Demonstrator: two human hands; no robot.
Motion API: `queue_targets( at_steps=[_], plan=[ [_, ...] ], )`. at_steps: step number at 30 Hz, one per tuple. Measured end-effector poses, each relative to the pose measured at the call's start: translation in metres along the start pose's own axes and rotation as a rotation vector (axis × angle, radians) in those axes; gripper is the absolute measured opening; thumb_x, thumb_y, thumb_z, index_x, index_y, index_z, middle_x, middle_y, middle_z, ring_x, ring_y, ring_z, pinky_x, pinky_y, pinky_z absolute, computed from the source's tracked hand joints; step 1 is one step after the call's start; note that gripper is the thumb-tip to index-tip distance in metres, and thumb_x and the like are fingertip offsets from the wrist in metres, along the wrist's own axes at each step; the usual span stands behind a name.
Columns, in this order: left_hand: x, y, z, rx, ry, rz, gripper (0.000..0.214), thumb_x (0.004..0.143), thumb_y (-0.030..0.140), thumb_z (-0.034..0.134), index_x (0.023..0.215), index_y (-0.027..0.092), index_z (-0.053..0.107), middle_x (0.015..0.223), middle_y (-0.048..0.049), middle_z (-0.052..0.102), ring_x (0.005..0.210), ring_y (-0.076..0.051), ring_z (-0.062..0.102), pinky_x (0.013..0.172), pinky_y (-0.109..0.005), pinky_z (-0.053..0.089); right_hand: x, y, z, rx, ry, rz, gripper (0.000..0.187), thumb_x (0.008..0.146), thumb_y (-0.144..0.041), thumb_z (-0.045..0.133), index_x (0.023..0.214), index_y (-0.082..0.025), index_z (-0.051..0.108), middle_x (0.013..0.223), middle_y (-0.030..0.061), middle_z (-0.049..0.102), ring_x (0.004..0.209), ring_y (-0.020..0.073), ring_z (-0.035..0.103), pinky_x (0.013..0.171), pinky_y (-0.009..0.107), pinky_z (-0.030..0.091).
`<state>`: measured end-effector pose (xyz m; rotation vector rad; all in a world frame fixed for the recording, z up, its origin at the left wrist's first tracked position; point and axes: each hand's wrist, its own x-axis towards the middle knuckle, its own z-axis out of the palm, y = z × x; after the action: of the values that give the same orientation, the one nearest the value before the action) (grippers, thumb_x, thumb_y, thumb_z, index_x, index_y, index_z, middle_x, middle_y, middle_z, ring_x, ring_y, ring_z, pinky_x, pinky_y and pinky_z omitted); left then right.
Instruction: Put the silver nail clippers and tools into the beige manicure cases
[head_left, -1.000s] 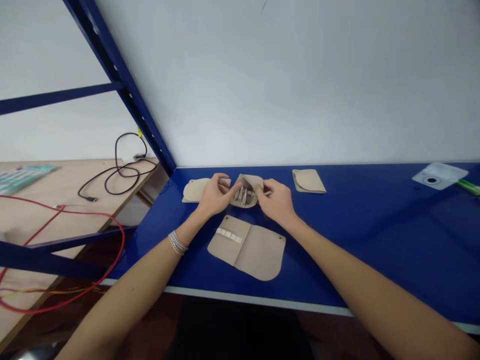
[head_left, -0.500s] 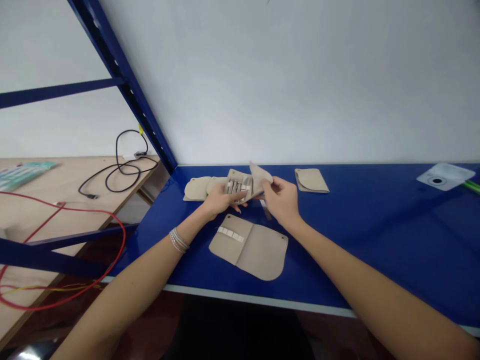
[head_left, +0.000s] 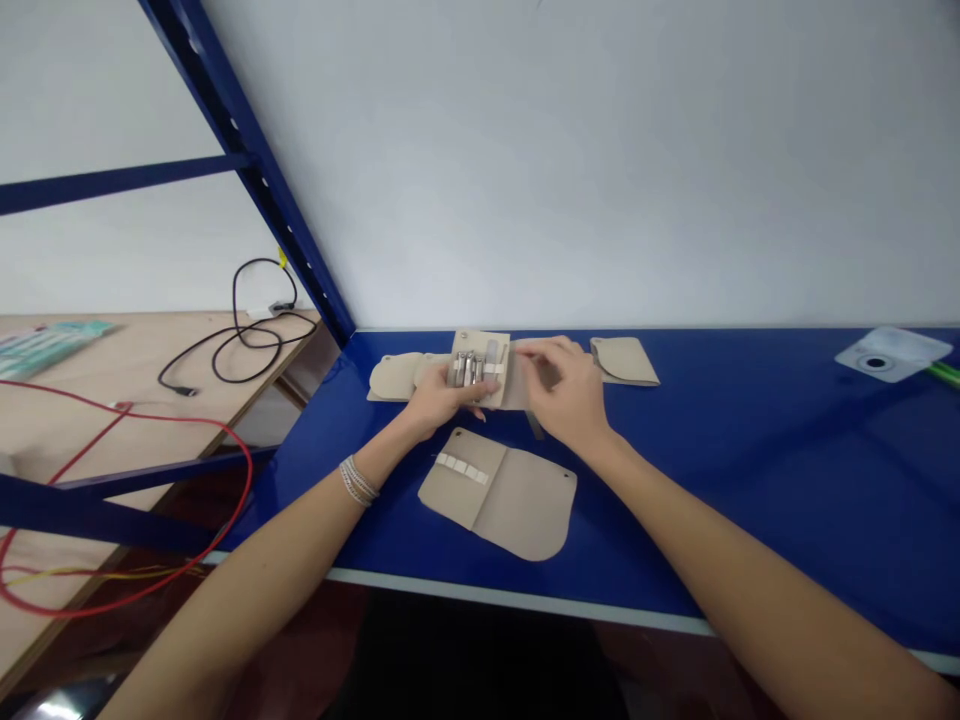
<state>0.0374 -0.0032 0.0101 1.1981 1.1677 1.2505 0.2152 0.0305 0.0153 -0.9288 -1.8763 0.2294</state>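
Left hand (head_left: 433, 402) grips a spread beige case (head_left: 481, 341) at its lower left – thumb on the inner face, fingers partly hidden underneath. Case sits mid-table, beyond an unfolded case (head_left: 526, 508) with white elastic loops (head_left: 462, 467). Metal tools (head_left: 469, 369) stand side by side in the held case. Right hand (head_left: 568, 392) is at the flap (head_left: 517, 386), thumb and fingers curled with a small gap – can't tell if it pinches anything. Folded case (head_left: 627, 361) lies just beyond, on the blue table (head_left: 720, 470).
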Motion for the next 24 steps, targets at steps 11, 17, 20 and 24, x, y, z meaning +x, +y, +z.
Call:
queue_targets(
  at_steps=[11,17,20,24],
  plan=[
    [-0.0017,-0.0034,-0.0002,0.152,-0.063,0.078,0.032,0.064,0.035,0.079,0.073,0.012,0.057,0.061,0.0019,0.056,0.049,-0.010,0.054,0.045,-0.025,0.051,-0.0007,-0.0011,0.0021,0.171,0.050,0.114,0.019,0.074,-0.028,0.069,0.089,-0.017,0.066,0.084,0.0036,0.066,0.068,0.0148,0.060,0.067,0.029,0.048],
    [-0.0024,-0.0029,-0.0011,0.236,-0.067,0.091,0.031,0.067,0.036,0.077,0.075,0.013,0.057,0.059,0.0012,0.057,0.048,-0.011,0.056,0.046,-0.024,0.050,-0.0009,0.0009,0.0048,0.280,-0.015,0.161,0.018,0.078,-0.033,0.066,0.086,-0.017,0.070,0.081,0.0040,0.067,0.068,0.0144,0.059,0.067,0.030,0.049],
    [-0.0035,-0.0016,-0.0018,0.278,-0.078,0.096,0.031,0.067,0.036,0.077,0.074,0.014,0.056,0.058,0.0012,0.057,0.048,-0.011,0.057,0.046,-0.023,0.049,-0.0005,0.0028,0.0064,0.363,-0.020,0.218,0.021,0.076,-0.035,0.067,0.083,-0.016,0.072,0.077,0.0041,0.067,0.065,0.0138,0.058,0.064,0.029,0.048],
    [-0.0060,0.0003,-0.0006,0.344,-0.106,0.087,0.032,0.066,0.038,0.077,0.074,0.014,0.056,0.058,0.0015,0.058,0.048,-0.012,0.058,0.044,-0.022,0.047,-0.0001,0.0049,0.0076,0.440,-0.033,0.302,0.021,0.073,-0.036,0.071,0.078,-0.015,0.073,0.075,0.0043,0.069,0.062,0.0134,0.057,0.062,0.029,0.046]
  ],
)
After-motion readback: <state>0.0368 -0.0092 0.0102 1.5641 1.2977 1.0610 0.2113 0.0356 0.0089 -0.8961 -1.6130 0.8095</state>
